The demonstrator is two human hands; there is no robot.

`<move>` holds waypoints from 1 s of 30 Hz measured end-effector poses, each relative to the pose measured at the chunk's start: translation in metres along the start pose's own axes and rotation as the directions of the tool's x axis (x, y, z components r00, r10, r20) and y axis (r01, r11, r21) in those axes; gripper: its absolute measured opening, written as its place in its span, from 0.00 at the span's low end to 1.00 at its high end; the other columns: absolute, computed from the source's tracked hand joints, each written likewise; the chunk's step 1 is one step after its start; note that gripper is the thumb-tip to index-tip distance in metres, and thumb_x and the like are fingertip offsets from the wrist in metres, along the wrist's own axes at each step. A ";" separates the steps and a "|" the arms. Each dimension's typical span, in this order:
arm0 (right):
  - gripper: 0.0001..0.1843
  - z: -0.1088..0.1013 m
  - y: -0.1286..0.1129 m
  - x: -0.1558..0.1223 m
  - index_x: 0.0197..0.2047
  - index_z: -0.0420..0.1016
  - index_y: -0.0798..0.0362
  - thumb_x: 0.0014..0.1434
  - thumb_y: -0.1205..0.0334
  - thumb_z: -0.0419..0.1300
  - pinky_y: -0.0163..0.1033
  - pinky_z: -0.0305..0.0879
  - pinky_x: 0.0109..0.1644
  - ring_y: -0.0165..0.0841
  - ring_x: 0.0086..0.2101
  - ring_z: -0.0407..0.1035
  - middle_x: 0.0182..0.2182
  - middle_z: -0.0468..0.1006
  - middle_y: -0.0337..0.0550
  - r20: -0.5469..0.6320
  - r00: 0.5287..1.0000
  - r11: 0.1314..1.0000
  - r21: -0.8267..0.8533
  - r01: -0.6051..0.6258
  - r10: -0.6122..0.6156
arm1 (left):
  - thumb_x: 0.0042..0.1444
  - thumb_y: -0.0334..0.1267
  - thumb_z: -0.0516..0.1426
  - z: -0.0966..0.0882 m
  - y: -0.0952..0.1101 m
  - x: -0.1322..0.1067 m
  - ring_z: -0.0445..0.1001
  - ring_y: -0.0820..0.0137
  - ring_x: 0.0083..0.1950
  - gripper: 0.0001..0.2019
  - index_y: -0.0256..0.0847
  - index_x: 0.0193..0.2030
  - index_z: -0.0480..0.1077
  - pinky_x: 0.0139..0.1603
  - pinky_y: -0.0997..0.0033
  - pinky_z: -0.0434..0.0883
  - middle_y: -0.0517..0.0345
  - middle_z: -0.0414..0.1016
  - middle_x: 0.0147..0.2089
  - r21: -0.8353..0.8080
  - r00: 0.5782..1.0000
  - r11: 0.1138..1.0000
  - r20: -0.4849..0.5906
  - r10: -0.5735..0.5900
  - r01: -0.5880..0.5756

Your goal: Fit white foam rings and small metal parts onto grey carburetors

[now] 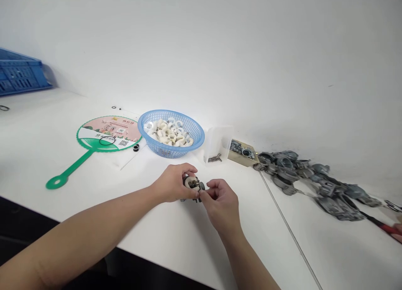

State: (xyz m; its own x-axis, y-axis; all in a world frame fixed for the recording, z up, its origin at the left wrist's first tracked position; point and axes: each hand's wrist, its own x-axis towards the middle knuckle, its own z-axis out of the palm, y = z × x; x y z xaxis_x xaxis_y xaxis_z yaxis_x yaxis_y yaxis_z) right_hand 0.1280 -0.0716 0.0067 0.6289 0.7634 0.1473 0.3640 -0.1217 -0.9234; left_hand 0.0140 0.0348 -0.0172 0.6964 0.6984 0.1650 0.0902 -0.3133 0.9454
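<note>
My left hand (172, 183) is closed round a small grey metal part (192, 185) with a cream ring seated on it, just above the white table (63, 156). My right hand (220, 201) meets it from the right, thumb and fingers pinched at the part's right side; what the pinch holds is too small to make out. Behind the hands stands a blue plastic basket (194, 135) filled with several white and cream rings (168, 133). A clear plastic box (217, 144) with small dark metal pieces stands to the right of the basket.
A green hand fan (94, 147) lies to the left, with a black O-ring (107, 141) on it. Several grey metal castings (314, 181) are heaped along the wall at right. A blue crate (19, 74) stands far left. A red-handled tool (385, 228) lies at the right edge.
</note>
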 end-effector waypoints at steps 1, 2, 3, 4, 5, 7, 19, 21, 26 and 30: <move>0.08 0.000 0.002 0.000 0.27 0.66 0.52 0.42 0.61 0.60 0.31 0.52 0.20 0.25 0.17 0.56 0.15 0.68 0.33 0.006 1.000 1.000 0.003 0.018 -0.018 | 0.33 0.43 0.68 0.000 0.000 0.000 0.71 0.72 0.31 0.31 0.40 0.48 0.69 0.27 0.76 0.68 0.56 0.74 0.38 -0.003 1.000 1.000 -0.003 -0.002 0.002; 0.08 -0.001 0.004 0.001 0.27 0.66 0.52 0.42 0.60 0.60 0.32 0.53 0.20 0.26 0.18 0.57 0.16 0.68 0.34 0.015 0.999 0.999 0.005 0.036 -0.036 | 0.33 0.43 0.68 0.000 0.000 0.001 0.71 0.72 0.31 0.31 0.40 0.47 0.69 0.27 0.76 0.68 0.57 0.74 0.38 -0.006 1.000 1.000 -0.003 -0.007 0.007; 0.08 -0.001 0.007 0.002 0.27 0.66 0.52 0.43 0.60 0.61 0.32 0.54 0.21 0.26 0.19 0.58 0.16 0.68 0.34 0.027 0.998 0.999 0.007 0.053 -0.053 | 0.33 0.43 0.68 0.000 0.000 0.001 0.71 0.72 0.31 0.30 0.40 0.47 0.69 0.27 0.76 0.68 0.57 0.74 0.38 -0.007 1.000 1.000 -0.001 -0.014 0.014; 0.09 -0.002 0.010 0.003 0.27 0.66 0.52 0.43 0.60 0.61 0.32 0.56 0.23 0.27 0.20 0.59 0.17 0.69 0.35 0.041 0.997 0.998 0.009 0.068 -0.068 | 0.33 0.43 0.67 0.000 0.000 0.001 0.71 0.72 0.31 0.30 0.40 0.47 0.69 0.27 0.76 0.68 0.57 0.74 0.37 -0.003 1.000 1.000 -0.002 -0.020 0.020; 0.09 -0.003 0.014 0.004 0.27 0.66 0.52 0.43 0.59 0.62 0.33 0.57 0.24 0.27 0.20 0.61 0.18 0.69 0.35 0.056 0.995 0.997 0.012 0.081 -0.081 | 0.33 0.43 0.67 0.000 0.001 0.001 0.71 0.72 0.31 0.30 0.40 0.47 0.69 0.27 0.76 0.68 0.57 0.74 0.37 0.005 1.000 1.000 -0.003 -0.023 0.023; 0.10 -0.005 0.021 0.008 0.28 0.67 0.52 0.44 0.58 0.62 0.34 0.59 0.25 0.28 0.22 0.62 0.19 0.69 0.35 0.082 0.991 0.994 0.026 0.108 -0.109 | 0.33 0.43 0.67 -0.001 0.001 0.000 0.71 0.72 0.31 0.29 0.40 0.46 0.69 0.27 0.75 0.68 0.57 0.74 0.36 0.029 1.000 0.999 -0.009 -0.023 0.023; 0.18 -0.010 0.035 0.020 0.36 0.73 0.53 0.42 0.53 0.66 0.35 0.58 0.25 0.28 0.22 0.62 0.21 0.72 0.37 0.209 0.974 0.985 0.163 0.054 -0.088 | 0.36 0.43 0.67 0.002 0.002 -0.001 0.71 0.72 0.32 0.28 0.39 0.46 0.68 0.30 0.74 0.69 0.56 0.74 0.37 0.011 0.998 1.000 -0.055 0.000 0.000; 0.19 -0.010 0.036 0.021 0.35 0.74 0.54 0.42 0.52 0.67 0.35 0.58 0.25 0.28 0.22 0.62 0.21 0.73 0.38 0.211 0.972 0.981 0.181 0.064 -0.102 | 0.36 0.41 0.67 0.003 0.002 -0.002 0.72 0.71 0.35 0.28 0.39 0.47 0.68 0.31 0.73 0.70 0.54 0.75 0.39 -0.003 0.998 1.000 -0.058 -0.004 0.004; 0.19 -0.011 0.040 0.024 0.34 0.75 0.54 0.41 0.51 0.68 0.36 0.61 0.26 0.30 0.24 0.65 0.24 0.75 0.40 0.233 0.966 0.971 0.231 0.056 -0.112 | 0.36 0.39 0.67 0.004 0.000 -0.001 0.73 0.71 0.34 0.29 0.40 0.48 0.67 0.30 0.73 0.71 0.53 0.76 0.42 -0.033 0.999 0.999 -0.047 -0.019 0.017; 0.15 -0.016 0.041 0.029 0.32 0.76 0.53 0.41 0.54 0.69 0.38 0.65 0.30 0.32 0.28 0.68 0.30 0.77 0.43 0.348 0.924 0.953 0.298 0.050 -0.157 | 0.36 0.38 0.67 0.004 -0.002 0.000 0.72 0.71 0.34 0.29 0.40 0.48 0.67 0.30 0.73 0.70 0.53 0.76 0.42 -0.063 1.000 0.998 -0.024 -0.012 0.010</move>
State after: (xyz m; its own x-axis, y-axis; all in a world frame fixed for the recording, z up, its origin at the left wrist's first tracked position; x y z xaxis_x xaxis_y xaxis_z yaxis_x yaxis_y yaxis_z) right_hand 0.1719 -0.0649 -0.0211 0.2850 0.9454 0.1582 0.1735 0.1114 -0.9785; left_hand 0.0161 0.0328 -0.0199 0.6782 0.7172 0.1603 0.0526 -0.2649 0.9628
